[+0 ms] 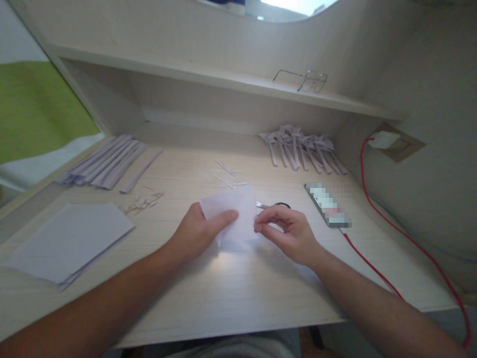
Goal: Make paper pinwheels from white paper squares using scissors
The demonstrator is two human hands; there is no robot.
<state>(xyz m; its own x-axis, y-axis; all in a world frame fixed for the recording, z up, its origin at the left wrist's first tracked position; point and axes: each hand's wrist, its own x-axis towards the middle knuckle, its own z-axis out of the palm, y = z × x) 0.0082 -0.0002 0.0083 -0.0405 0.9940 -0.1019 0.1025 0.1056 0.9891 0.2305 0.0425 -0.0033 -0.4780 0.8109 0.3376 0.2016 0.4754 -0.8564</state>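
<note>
My left hand (199, 226) grips a piece of white paper (244, 204), thumb lying across its front and fingers behind. The paper is held up above the desk, with a bent or folded lower part. At its right edge, my right hand (285, 228) has thumb and forefinger pinched together. A small pale bit seems to show at those fingertips, too faint to name. Behind the right hand lies a pair of scissors (282, 204), partly hidden, with a dark handle loop. Several thin white sticks (227, 171) are scattered on the desk beyond the paper.
On the left are stacked paper sheets (74, 238), short wooden bits (143, 203) and folded paper strips (108, 161). Folded paper pieces with stems (298, 144) lie back right. A phone (328, 206) has a red cable (372, 271). Glasses (313, 81) sit on the shelf (223, 69).
</note>
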